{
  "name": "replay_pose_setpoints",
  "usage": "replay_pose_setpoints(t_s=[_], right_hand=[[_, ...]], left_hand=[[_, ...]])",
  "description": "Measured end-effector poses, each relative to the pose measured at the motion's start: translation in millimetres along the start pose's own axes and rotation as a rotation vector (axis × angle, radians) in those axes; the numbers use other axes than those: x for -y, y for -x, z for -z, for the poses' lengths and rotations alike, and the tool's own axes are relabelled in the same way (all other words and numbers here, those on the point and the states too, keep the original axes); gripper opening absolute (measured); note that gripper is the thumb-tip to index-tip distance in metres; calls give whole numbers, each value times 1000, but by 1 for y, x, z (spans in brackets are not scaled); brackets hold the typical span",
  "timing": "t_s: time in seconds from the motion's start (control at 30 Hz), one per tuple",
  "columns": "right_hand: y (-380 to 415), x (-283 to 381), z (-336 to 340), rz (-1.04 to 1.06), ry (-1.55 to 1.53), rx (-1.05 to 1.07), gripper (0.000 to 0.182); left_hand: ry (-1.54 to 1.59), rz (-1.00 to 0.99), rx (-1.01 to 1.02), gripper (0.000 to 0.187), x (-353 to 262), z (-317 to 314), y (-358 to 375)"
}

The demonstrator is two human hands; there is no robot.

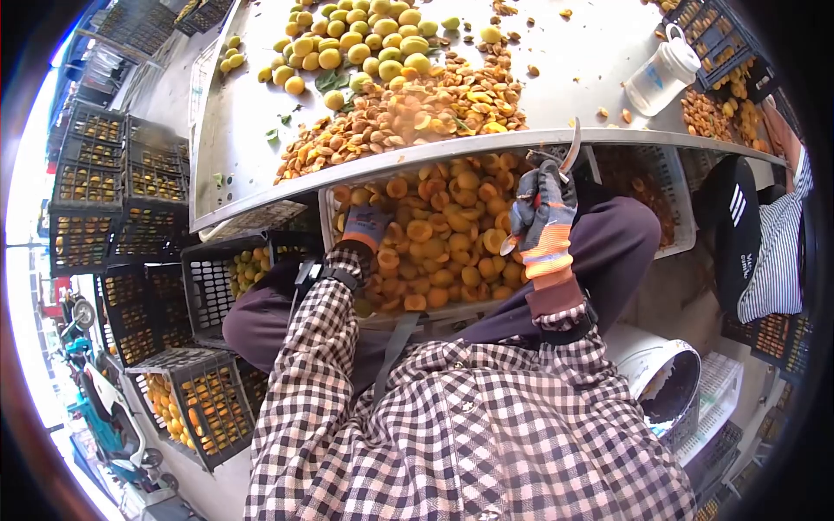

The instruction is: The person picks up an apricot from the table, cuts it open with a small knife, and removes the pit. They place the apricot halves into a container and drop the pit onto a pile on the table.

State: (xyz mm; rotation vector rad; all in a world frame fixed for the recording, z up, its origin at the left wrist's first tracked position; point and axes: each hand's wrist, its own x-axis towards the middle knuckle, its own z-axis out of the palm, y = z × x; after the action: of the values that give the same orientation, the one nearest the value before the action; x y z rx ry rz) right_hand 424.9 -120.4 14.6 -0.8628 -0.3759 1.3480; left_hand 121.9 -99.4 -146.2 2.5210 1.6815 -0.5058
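Note:
My left hand (368, 224), in a grey and orange glove, reaches into the left side of a crate of halved apricots (443, 234) on my lap; its fingers are hidden among the fruit and shadow. Over the crate's right side is my right hand (546, 204), gloved in grey and orange, closed around a knife with a curved blade (572, 146) pointing up toward the table edge. Apricot pits and scraps (391, 117) lie heaped on the metal table (234, 165), with whole yellow-green apricots (356, 43) behind them.
A clear bottle (662, 74) stands on the table at the right. Black crates of fruit (91, 187) are stacked at the left. A white bucket (665, 378) sits at the lower right. Another person's striped sleeve (773, 256) shows at the far right.

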Motion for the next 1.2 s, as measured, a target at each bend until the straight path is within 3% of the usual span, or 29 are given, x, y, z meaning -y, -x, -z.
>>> replay_pose_setpoints(t_s=[0.03,0.17,0.27,0.33,0.4,0.47,0.53,0.57,0.6,0.67,0.73,0.8,0.83,0.93,0.97,1.1,1.2], right_hand=[[0,0,1,4,-6,10,11],[-2,2,1,13,-8,16,9],[2,7,-2,-7,-11,6,10],[3,8,-2,11,-47,45,11],[4,5,0,-4,-49,57,12],[7,1,-3,-17,-64,82,13],[6,4,-1,-22,-67,110,10],[3,-1,8,-50,-5,142,8],[0,-11,16,34,263,109,12],[16,-24,-2,331,615,379,16],[22,-53,-2,62,1161,562,15],[12,-89,-7,135,1748,670,22],[-4,-119,0,4,1893,770,30],[-10,-135,-10,91,1980,716,40],[-16,-137,-11,-36,1957,796,39],[-25,-168,6,28,1909,840,39],[-31,-175,8,10,1822,657,42]], left_hand=[[46,-52,-94,24,3,-1,2],[27,-22,-138,24,4,26,17],[103,111,-137,20,8,77,42],[232,94,-530,29,16,107,57],[632,81,-737,34,39,119,44],[1310,117,-814,41,37,171,31],[1089,210,-858,46,41,197,30],[761,359,-768,43,28,210,46],[778,385,-724,37,38,175,46],[742,245,-557,31,0,150,70],[404,382,69,54,-49,132,89],[221,362,368,59,-84,97,95],[237,346,416,58,-94,77,96],[322,368,467,56,-111,37,101],[349,414,502,53,-115,31,99],[557,623,373,52,-115,28,110],[656,717,337,54,-98,18,110]])
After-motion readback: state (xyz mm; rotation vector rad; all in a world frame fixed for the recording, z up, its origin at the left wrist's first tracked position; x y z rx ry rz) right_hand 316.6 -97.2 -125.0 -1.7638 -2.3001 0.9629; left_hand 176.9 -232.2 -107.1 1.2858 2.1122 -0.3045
